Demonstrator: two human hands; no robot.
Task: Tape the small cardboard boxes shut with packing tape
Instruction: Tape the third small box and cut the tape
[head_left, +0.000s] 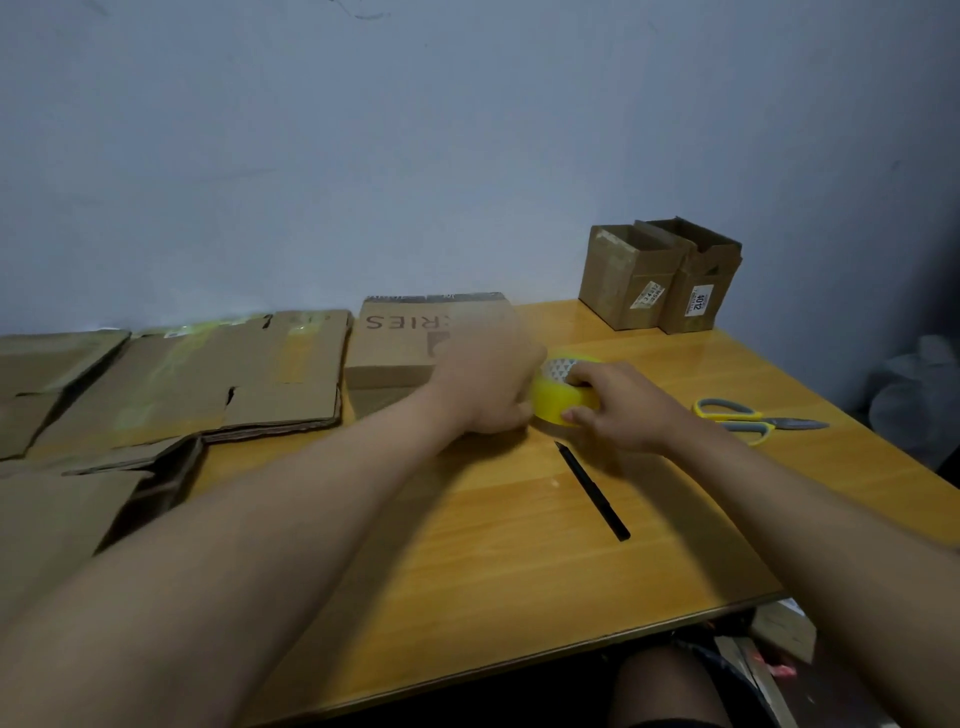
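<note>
Both hands meet at the yellow tape roll (563, 397) mid-table: the right hand (615, 410) curls over it, pinning it down, while the blurred left hand (485, 387) closes beside it, probably picking for the loose end. Small cardboard boxes (657, 278) wait open, far right.

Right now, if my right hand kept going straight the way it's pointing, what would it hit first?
The right hand already grips the yellow tape roll; past that, probably your left hand, though depth is unclear.
</note>
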